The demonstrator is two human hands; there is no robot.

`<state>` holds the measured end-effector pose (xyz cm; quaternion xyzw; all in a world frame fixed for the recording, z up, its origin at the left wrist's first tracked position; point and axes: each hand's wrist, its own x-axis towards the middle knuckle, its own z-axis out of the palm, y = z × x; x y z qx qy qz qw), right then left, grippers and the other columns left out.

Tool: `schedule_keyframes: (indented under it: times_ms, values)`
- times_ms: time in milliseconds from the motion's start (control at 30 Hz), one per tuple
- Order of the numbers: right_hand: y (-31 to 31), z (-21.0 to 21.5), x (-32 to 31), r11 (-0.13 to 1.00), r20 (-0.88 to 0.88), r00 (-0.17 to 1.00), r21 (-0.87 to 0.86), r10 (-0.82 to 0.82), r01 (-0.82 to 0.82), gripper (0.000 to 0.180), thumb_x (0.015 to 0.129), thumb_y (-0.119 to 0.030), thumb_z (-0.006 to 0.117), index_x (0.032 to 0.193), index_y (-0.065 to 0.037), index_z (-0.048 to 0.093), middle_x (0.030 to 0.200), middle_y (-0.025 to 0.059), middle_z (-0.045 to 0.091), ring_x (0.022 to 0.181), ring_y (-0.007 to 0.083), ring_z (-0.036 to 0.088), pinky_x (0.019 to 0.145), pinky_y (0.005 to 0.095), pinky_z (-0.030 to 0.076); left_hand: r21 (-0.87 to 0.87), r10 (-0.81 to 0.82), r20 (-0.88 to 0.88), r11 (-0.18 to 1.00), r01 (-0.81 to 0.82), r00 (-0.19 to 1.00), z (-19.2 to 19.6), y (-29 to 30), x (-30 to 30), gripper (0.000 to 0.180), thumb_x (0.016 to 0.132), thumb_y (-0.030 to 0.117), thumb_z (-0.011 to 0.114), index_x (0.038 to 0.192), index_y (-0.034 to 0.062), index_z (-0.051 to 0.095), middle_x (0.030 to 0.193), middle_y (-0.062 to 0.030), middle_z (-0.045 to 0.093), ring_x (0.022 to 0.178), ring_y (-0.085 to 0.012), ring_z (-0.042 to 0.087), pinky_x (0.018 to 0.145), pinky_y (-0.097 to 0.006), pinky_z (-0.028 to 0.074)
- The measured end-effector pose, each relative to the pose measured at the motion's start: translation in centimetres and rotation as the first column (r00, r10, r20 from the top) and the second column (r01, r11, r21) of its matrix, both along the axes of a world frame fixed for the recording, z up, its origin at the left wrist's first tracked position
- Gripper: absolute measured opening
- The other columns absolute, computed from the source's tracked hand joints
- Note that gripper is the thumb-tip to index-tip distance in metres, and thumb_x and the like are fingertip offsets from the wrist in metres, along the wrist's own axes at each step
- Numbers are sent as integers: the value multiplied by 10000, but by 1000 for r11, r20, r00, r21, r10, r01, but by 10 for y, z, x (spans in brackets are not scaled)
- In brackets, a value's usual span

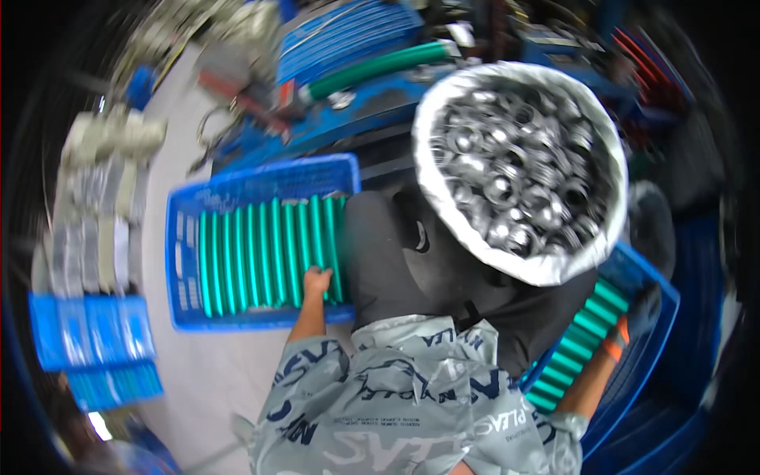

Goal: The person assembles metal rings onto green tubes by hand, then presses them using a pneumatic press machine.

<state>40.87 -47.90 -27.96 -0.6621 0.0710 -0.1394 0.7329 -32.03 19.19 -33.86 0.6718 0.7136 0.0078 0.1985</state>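
While the left hand (317, 281) rests fingers-down on green tubes (269, 253) in the centre-left blue crate (261, 178), they look light, stiff, smooth; grab mid-length. Right hand (633, 317) blurry, grip unclear.

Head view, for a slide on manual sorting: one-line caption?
Left hand on green tubes in a blue crate; right hand at a second crate, beside a sack of metal rings.

A large sack (443, 194) lined in white, far right, brims with shiny metal rings (514, 170). Behind it lies a long green hose (380, 67) on blue ribbed sheets (348, 36). At the left stand grey blocks (99, 198) in rows, with flat blue packs (91, 332) nearer.
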Motion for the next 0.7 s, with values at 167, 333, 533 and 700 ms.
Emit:
schedule_keyframes:
  times_ms: [167,333,533,700]
  values:
    - [126,188,-71,782,267,768,-443,582,-439,328,1169,-47,589,1427,75,751,1356,202,808,1163,234,771,968,378,634,-96,130,68,988,-123,989,-78,-37,35,835,905,388,922,1546,-64,633,1553,-335,681,1472,-465,654,1239,-497,534]
    - [287,245,-149,46,83,437,-994,896,95,797,910,-265,928,1613,-33,631,1513,254,700,1372,495,664,1241,578,475,-292,185,127,946,-142,975,-86,-18,45,902,946,412,895,1638,-56,554,1641,-316,619,1553,-438,588,1298,-493,482]
    - [298,209,-142,-259,-205,523,-966,827,31,847,952,-406,860,1643,-2,584,1589,265,667,1359,472,700,1131,556,571,-332,155,105,937,-112,982,-81,7,39,852,972,379,869,1656,-9,541,1651,-286,602,1550,-431,580,1308,-513,466]
    - [317,205,-150,-253,-259,543,-964,799,-88,746,960,-366,860,1562,24,652,1456,262,732,1266,451,741,1067,523,600,439,142,-35,892,-112,989,-17,122,-41,672,889,292,912,1451,40,643,1502,-230,640,1367,-443,636,1169,-580,527]
